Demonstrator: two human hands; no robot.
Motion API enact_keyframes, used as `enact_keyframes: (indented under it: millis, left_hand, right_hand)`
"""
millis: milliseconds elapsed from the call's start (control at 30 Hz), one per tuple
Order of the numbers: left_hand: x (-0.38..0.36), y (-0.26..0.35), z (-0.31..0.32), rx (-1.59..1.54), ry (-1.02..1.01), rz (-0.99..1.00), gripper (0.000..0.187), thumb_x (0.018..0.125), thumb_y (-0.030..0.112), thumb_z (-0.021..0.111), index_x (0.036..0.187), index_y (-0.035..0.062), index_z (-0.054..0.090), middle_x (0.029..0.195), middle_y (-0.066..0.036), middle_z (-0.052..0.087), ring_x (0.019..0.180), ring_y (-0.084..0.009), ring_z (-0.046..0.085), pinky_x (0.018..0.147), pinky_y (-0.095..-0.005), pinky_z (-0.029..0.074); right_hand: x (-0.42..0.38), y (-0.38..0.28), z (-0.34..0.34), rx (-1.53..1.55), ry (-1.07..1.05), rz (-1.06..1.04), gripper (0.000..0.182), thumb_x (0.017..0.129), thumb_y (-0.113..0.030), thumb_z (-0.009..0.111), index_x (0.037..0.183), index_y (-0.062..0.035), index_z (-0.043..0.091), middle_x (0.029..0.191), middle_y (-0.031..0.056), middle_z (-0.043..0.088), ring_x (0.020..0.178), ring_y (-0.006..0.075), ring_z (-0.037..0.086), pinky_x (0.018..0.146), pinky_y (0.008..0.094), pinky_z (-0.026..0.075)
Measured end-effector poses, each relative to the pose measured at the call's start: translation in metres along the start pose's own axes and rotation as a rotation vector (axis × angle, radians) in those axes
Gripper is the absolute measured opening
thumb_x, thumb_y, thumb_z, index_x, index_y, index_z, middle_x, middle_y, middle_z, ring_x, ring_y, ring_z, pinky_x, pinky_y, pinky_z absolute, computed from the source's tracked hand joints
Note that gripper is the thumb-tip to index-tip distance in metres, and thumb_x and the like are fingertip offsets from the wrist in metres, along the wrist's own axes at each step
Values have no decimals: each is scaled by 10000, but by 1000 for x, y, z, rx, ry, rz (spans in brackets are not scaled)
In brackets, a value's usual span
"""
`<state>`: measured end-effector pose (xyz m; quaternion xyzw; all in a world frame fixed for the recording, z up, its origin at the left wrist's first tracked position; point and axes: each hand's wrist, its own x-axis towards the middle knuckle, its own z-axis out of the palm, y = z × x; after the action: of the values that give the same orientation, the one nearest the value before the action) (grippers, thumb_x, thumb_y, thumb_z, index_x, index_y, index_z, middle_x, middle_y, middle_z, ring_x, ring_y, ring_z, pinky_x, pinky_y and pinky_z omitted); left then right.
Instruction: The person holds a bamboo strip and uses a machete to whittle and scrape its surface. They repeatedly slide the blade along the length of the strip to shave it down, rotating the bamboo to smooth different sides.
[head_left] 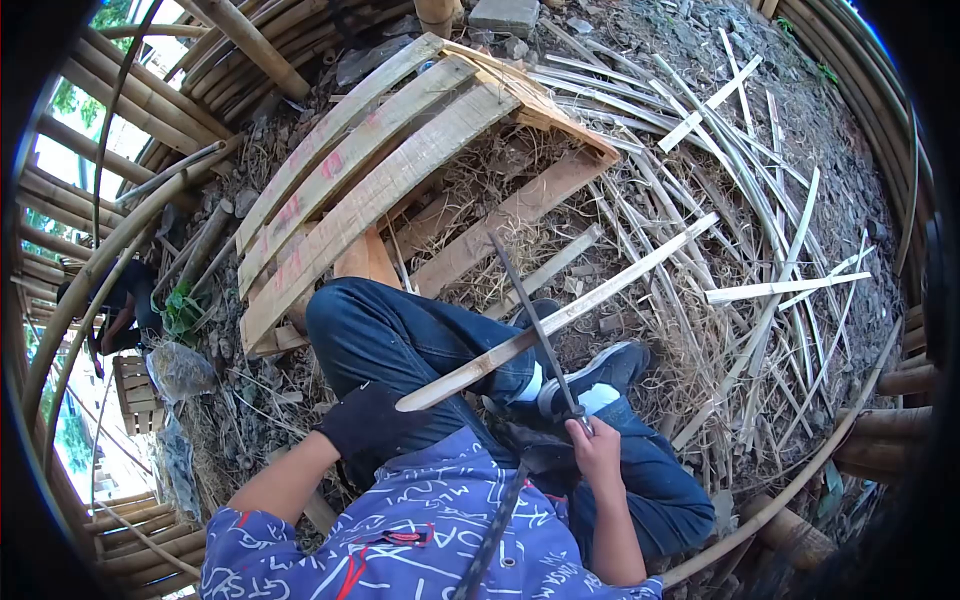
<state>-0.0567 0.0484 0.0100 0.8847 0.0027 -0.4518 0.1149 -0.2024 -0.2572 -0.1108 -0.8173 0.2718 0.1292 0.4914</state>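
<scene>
A long bamboo strip lies slantwise across the view, its near end beside my left hand, which wears a dark glove. The glove's fingers are hard to make out against the dark jeans. My right hand is bare and closed around the handle of a long thin blade. The blade points up and away and crosses the bamboo strip near its middle. Both are above my folded legs.
A slatted wooden crate stands in front on the left. Split bamboo strips litter the ground at the right. Bamboo poles line the left side, where another person is partly visible. A curved pole runs at the lower right.
</scene>
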Motion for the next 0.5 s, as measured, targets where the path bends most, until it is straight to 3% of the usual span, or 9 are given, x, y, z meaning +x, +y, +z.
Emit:
enact_keyframes:
  millis: [33,200,267,300,367,500]
  left_hand:
    - [-1,0,0,-7,-10,2,663,735,629,666,777,-32,693,658,-210,654,648,-336,681,612,-424,518]
    - [-4,9,-5,-9,-18,9,672,721,641,673,770,-30,696,657,-211,654,651,-343,682,609,-421,522]
    - [-5,8,-5,-17,-35,-23,676,718,644,675,769,-29,698,660,-211,656,654,-346,683,608,-423,522]
    - [-5,7,-4,-3,-19,-22,674,717,643,675,766,-28,698,660,-211,657,649,-345,682,605,-424,521]
    - [-4,4,-1,6,1,-24,672,717,642,675,763,-28,699,660,-211,657,643,-344,681,601,-425,520]
    - [3,-7,4,-4,1,-7,670,718,639,676,777,-28,699,664,-214,658,648,-341,682,607,-423,519]
  right_hand:
    - [2,2,-1,6,-13,26,411,841,-388,687,758,10,624,663,222,608,667,417,617,567,450,448]
    - [16,15,-11,-109,118,37,434,847,-417,673,769,8,625,672,225,618,659,420,613,568,454,441]
    - [25,37,-8,-22,167,26,474,889,-394,646,685,20,539,534,94,491,498,190,482,508,367,369]
    - [27,43,-10,-22,167,23,474,889,-394,646,685,20,539,534,94,491,498,190,482,508,367,369]
    - [32,50,-14,86,202,-4,479,912,-402,620,660,-6,526,527,25,442,522,112,431,497,338,345]
    - [34,62,-15,120,206,56,470,926,-397,604,646,-29,523,525,5,452,503,113,421,482,323,341]
